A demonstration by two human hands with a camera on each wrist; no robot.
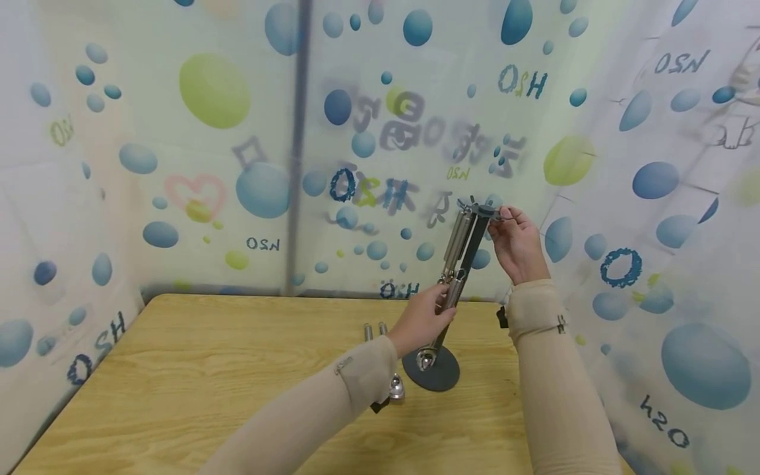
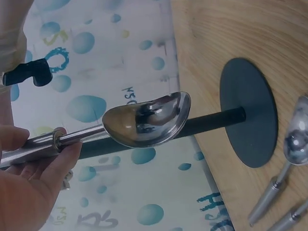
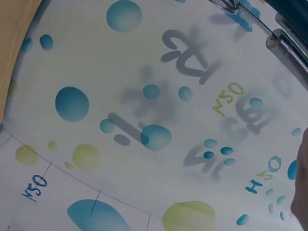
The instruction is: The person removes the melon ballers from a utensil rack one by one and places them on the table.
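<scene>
A dark utensil stand (image 1: 469,249) with a round base (image 1: 446,377) rises from the table, topped by a ring of hooks (image 1: 482,210). My left hand (image 1: 418,320) grips the metal handle of a scoop (image 2: 147,120) alongside the pole. The scoop's shiny oval bowl points down toward the base. Up at the top, my right hand (image 1: 515,244) pinches the edge of the hook ring with thumb and fingers; the exact contact is too small to see clearly. Other metal utensils (image 1: 456,239) hang from the hooks, and one handle (image 3: 288,53) shows in the right wrist view.
On the wooden table (image 1: 237,369), left of the base, lie more metal scoops (image 2: 298,139), partly hidden behind my left forearm in the head view. A curtain (image 1: 214,152) printed with blue and green drops stands close behind the table and along its sides.
</scene>
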